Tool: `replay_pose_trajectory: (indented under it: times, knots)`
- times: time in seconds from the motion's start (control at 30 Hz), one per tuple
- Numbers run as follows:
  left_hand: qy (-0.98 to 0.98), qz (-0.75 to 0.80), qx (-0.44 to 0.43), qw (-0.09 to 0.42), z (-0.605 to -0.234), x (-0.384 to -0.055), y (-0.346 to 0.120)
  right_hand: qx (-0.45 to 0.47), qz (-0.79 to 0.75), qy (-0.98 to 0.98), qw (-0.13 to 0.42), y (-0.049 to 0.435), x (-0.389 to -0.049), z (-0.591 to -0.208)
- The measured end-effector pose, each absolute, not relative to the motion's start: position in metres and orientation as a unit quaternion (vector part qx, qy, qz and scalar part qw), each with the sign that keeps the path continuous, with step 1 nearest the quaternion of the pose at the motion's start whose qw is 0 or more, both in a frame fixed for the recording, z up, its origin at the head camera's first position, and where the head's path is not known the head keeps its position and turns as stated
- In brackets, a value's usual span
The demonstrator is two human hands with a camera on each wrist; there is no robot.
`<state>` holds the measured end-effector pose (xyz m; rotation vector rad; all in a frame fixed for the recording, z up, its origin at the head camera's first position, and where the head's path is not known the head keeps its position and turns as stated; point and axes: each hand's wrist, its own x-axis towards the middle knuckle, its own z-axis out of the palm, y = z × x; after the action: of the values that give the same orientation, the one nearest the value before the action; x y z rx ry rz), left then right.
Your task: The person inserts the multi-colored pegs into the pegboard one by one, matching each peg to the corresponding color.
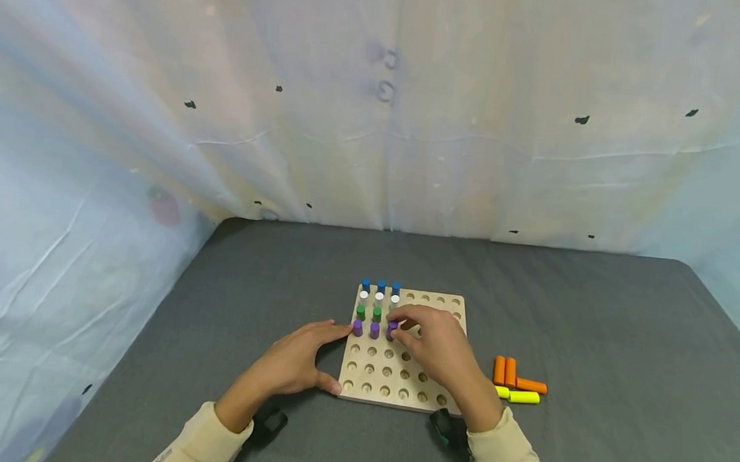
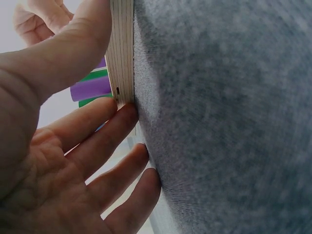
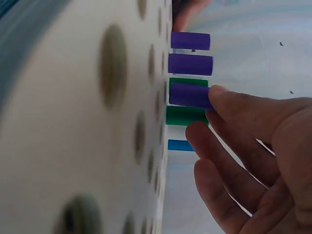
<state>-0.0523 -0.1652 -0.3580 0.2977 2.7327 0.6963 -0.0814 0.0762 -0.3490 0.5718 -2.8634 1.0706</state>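
A wooden pegboard (image 1: 393, 382) lies on the grey cloth with coloured pegs standing in its left three columns. My right hand (image 1: 442, 346) is over the board, thumb and forefinger pinching the top of a purple peg (image 3: 191, 94) in the third column. That peg stands in line with two other purple pegs (image 1: 374, 330). A green peg (image 3: 186, 115) is right beside the fingers in the right wrist view. My left hand (image 1: 297, 356) spans the board's left edge with extended fingers, the thumb at the near corner. In the left wrist view its fingertips touch the board's side (image 2: 122, 53).
Behind the purple row stand green pegs (image 1: 361, 313), white pegs (image 1: 379, 300) and blue pegs (image 1: 382, 287). Right of the board lie three orange pegs (image 1: 531, 386) and two yellow pegs (image 1: 524, 397). A pale hanging sheet (image 1: 445, 123) closes off the table's far side.
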Motion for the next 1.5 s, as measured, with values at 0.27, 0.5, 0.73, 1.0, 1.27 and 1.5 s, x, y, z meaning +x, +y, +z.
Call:
replay_pose_trajectory:
  times: [0.27, 0.5, 0.73, 1.0, 1.27, 1.5]
  knots:
    - [0.952, 0.247, 0.105, 0.146, -0.359, -0.052, -0.166, 0.18, 0.326, -0.928, 0.016, 0.077, -0.083, -0.35]
    - [0.953, 0.242, 0.104, 0.15, -0.36, -0.053, -0.166, 0.175, 0.315, -0.933, -0.006, 0.076, -0.083, -0.351]
    - [0.953, 0.24, 0.108, 0.147, -0.362, -0.054, -0.164, 0.188, 0.298, -0.936, -0.012, 0.087, -0.08, -0.349]
    - [0.954, 0.237, 0.099, 0.152, -0.363, -0.055, -0.161, 0.191, 0.287, -0.939, -0.003, 0.142, -0.071, -0.344]
    - [0.955, 0.233, 0.094, 0.158, -0.362, -0.056, -0.161, 0.187, 0.273, -0.943, -0.04, 0.195, -0.063, -0.342]
    - [0.954, 0.233, 0.101, 0.159, -0.36, -0.055, -0.16, 0.233, 0.269, -0.931, -0.08, 0.207, -0.056, -0.348]
